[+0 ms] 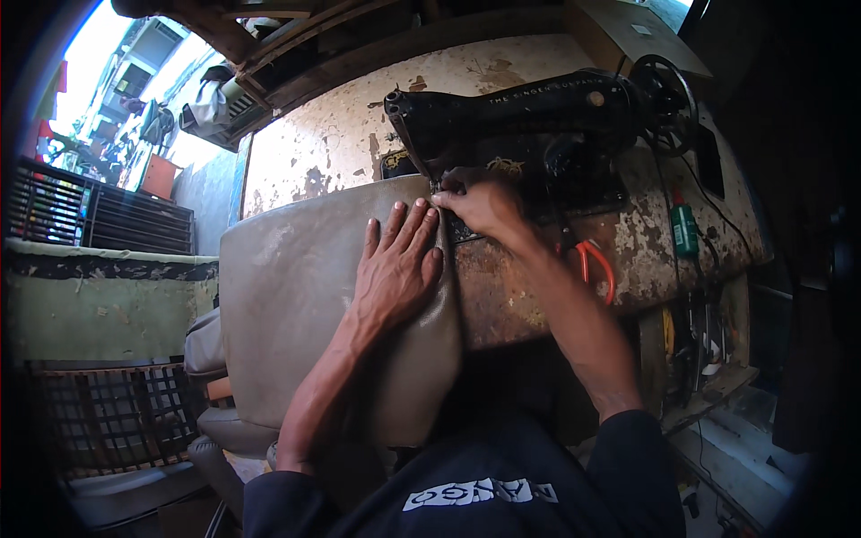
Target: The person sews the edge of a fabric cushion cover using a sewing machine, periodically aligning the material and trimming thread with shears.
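Observation:
A greyish-brown sheet of leather-like material (291,278) lies over the left part of the worktable and hangs down its near side. My left hand (399,255) rests flat on this sheet near its right edge, fingers stretched toward the black sewing machine (520,121). At the machine's needle end, my right hand (487,211) has its fingers drawn together beside the needle and presser foot. What those fingers grip, if anything, is hidden. The sheet's edge runs up to the same spot, close to my left fingertips.
The worktable (305,152) has peeling, worn paint. Scissors with orange handles (612,273) lie under my right forearm, and a green bottle (684,230) lies farther right. The machine's handwheel (689,112) stands at the right. A dark slatted rack (134,215) is at the left.

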The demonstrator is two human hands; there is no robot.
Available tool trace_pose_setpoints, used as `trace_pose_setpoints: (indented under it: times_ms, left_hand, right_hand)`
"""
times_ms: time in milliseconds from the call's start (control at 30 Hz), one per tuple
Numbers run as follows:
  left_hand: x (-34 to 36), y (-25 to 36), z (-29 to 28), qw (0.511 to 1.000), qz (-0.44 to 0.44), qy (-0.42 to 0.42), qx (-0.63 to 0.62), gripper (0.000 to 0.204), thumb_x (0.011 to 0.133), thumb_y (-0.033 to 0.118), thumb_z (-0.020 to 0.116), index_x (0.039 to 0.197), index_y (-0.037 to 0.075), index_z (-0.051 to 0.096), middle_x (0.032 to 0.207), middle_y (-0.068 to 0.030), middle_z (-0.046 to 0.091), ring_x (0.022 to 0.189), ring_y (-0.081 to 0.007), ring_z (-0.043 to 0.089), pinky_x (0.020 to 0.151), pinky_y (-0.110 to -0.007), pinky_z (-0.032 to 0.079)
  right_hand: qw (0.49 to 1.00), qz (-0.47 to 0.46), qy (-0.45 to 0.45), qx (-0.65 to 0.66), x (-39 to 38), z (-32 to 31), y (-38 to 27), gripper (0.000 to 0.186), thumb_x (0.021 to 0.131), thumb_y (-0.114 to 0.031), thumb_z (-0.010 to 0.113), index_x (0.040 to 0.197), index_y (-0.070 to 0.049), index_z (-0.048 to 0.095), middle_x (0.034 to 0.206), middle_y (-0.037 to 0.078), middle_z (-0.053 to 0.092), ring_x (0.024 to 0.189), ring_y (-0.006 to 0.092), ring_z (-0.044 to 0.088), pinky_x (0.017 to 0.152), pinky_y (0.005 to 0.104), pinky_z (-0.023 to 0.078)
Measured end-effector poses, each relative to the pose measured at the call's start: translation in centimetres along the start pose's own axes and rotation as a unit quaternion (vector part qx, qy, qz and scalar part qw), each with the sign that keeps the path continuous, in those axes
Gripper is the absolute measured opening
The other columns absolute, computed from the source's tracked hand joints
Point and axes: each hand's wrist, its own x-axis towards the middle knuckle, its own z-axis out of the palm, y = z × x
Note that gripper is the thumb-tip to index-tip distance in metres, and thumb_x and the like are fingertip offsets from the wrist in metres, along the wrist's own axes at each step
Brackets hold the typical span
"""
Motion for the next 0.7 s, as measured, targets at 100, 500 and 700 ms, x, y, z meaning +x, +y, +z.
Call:
trace_pose_setpoints:
  times_ms: [100,500,700]
  left_hand:
    - [0.1,0.7,-0.2,1.000,-0.010,0.001,-0.010,0.058,0.107,0.035,0.046,0.161,0.015,0.041,0.170,-0.0081,0.036,0.159,-0.0332,0.027,0.128,-0.059,0.020]
    - [-15.6,8.7,-4.4,0.993,-0.021,-0.002,-0.119,0.036,0.098,0.020,0.065,0.130,0.004,0.062,0.128,-0.0178,0.061,0.122,-0.0401,0.055,0.106,-0.052,0.042]
    - [-24.6,10.9,-3.4,0.888,-0.126,-0.298,-0.326,0.034,0.102,0.026,0.067,0.085,-0.003,0.069,0.077,-0.0212,0.064,0.072,-0.0388,0.064,0.067,-0.048,0.049]
  right_hand:
    - [0.982,0.044,-0.066,-0.171,0.7,-0.3,-0.7,0.040,0.098,-0.044,0.065,0.104,-0.005,0.075,0.097,0.022,0.075,0.089,0.0442,0.072,0.079,0.0518,0.056]
    - [0.934,0.199,-0.226,0.191,-20.9,-4.2,-6.4,0.040,0.101,-0.042,0.067,0.091,-0.003,0.071,0.079,0.018,0.072,0.079,0.0350,0.075,0.070,0.0473,0.055]
    - [0.878,0.180,-0.170,0.409,-25.7,3.6,-7.6,0.051,0.098,-0.045,0.074,0.107,0.004,0.071,0.088,0.017,0.075,0.073,0.0203,0.075,0.064,0.0352,0.060]
